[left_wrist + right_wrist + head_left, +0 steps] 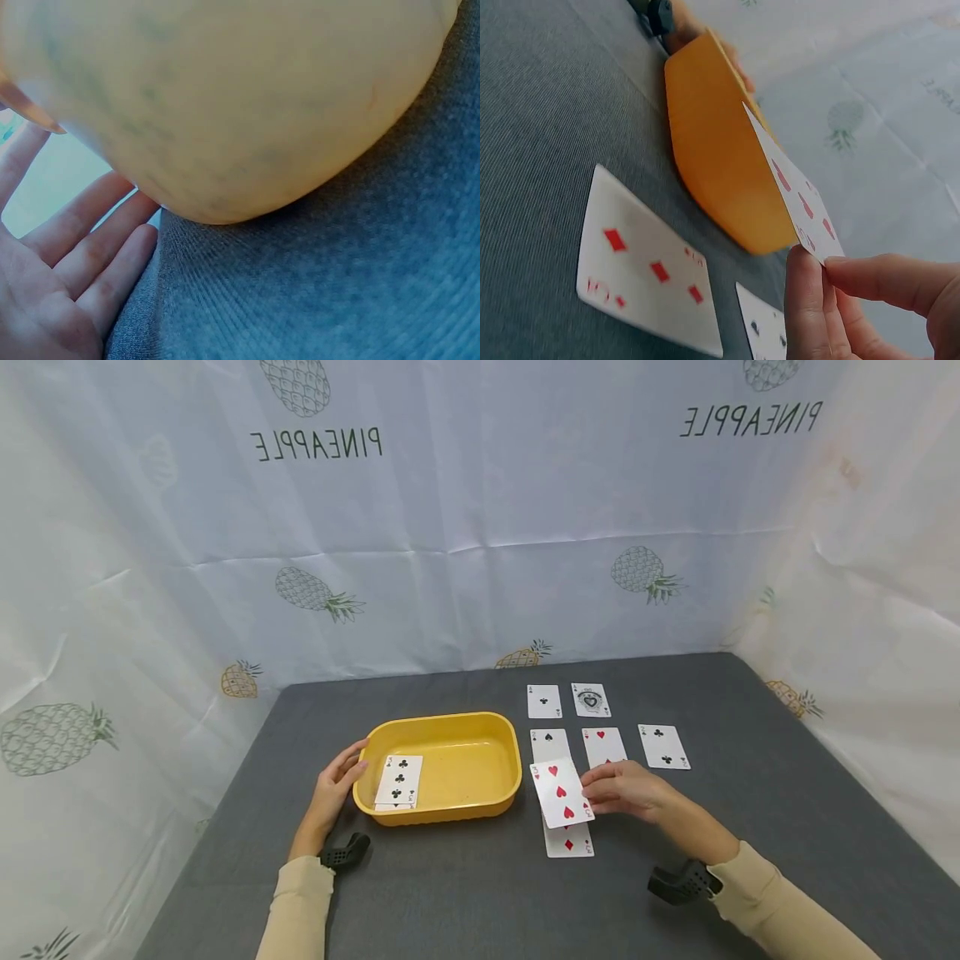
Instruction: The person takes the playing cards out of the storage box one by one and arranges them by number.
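Note:
My right hand (628,789) pinches a three of hearts playing card (551,777) by its edge between thumb and fingers. In the right wrist view the card is tilted up, above the table, with a three of diamonds (641,259) lying below it. My left hand (337,783) is at the left end of a yellow plastic tub (442,816). Its thumb lies at the rim, while the other fingers (94,259) reach out nearly straight against the outer wall in the left wrist view. Inside the tub a three of clubs (399,779) overlaps another card.
Behind the held card lie a two of spades (550,742) and a two of hearts (602,743). A two of clubs (663,747) is further right. Two aces, clubs (543,702) and spades (591,700), form the back row. Pineapple-print curtain (480,527) surrounds the grey-covered table (465,893).

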Demonstrator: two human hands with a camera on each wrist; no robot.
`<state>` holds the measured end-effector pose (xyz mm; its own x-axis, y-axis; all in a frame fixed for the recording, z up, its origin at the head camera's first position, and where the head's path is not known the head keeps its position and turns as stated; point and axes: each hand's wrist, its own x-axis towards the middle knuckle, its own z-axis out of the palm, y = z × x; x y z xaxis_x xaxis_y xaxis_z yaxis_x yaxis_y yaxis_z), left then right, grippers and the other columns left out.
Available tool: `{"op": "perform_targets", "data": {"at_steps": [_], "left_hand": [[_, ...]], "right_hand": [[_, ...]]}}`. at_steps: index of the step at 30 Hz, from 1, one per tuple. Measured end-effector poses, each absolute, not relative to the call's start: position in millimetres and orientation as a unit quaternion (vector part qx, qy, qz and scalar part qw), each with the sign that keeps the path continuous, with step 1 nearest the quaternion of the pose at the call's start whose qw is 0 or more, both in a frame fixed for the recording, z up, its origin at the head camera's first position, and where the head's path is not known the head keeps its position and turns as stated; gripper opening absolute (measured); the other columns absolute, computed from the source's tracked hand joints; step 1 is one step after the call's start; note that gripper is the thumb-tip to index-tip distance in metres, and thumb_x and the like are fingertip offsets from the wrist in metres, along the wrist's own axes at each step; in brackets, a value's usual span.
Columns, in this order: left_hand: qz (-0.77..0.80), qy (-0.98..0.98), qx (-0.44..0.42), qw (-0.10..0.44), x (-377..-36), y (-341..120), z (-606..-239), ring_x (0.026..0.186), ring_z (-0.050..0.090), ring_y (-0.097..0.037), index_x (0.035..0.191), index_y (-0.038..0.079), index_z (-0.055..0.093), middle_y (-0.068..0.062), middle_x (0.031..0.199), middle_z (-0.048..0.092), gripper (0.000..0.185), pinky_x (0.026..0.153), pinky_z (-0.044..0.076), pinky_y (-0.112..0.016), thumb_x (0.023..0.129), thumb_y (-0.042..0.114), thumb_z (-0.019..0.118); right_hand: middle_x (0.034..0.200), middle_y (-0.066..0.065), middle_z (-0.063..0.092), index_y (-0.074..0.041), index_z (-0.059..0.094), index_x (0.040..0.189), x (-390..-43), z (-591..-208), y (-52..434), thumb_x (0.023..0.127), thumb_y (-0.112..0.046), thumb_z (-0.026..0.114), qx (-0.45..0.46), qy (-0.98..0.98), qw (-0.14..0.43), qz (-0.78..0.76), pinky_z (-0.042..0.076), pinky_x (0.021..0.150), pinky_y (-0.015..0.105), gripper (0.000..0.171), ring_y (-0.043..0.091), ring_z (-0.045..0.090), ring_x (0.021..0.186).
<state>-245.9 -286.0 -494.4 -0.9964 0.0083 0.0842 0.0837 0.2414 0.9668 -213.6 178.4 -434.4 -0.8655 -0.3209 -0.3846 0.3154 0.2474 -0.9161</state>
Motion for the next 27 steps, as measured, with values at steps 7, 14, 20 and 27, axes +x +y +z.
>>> {"op": "perform_targets", "data": {"at_steps": [7,14,20,27], "left_hand": [[-0.613,-0.789,-0.027,0.027,-245,-285,-494,0.103,0.059,0.009,0.144,0.009,0.043,0.022,0.112,0.058,0.049,0.084,0.048,-0.010,0.099,0.026,0.053],[-0.611,-0.790,-0.025,0.032,-246,-286,-493,0.102,0.058,0.011,0.144,0.008,0.044,0.024,0.111,0.058,0.050,0.084,0.048,-0.010,0.099,0.026,0.054],[-0.604,-0.796,-0.029,0.035,-245,-284,-492,0.102,0.058,0.011,0.143,0.006,0.044,-0.009,0.131,0.060,0.048,0.084,0.047,-0.010,0.100,0.024,0.053],[-0.606,-0.793,-0.032,0.040,-245,-284,-491,0.101,0.057,0.012,0.142,0.006,0.045,0.001,0.126,0.062,0.047,0.084,0.047,-0.009,0.099,0.023,0.053]], "right_hand": [[0.086,-0.002,0.064,0.011,0.058,0.111,-208,-443,209,0.091,-0.007,0.061,0.005,0.764,0.260,-0.591,0.058,0.072,0.024,0.028,0.008,0.061,0.077],[0.088,-0.003,0.064,0.013,0.057,0.112,-202,-450,237,0.091,-0.008,0.061,-0.004,0.768,0.263,-0.584,0.058,0.074,0.025,0.030,0.008,0.061,0.080],[0.088,-0.002,0.066,0.012,0.058,0.110,-199,-453,250,0.091,-0.008,0.062,0.003,0.769,0.266,-0.581,0.058,0.074,0.025,0.029,0.009,0.063,0.080],[0.088,-0.002,0.066,0.010,0.059,0.108,-198,-455,259,0.090,-0.010,0.063,0.016,0.770,0.273,-0.577,0.059,0.074,0.026,0.026,0.009,0.064,0.080]]}}
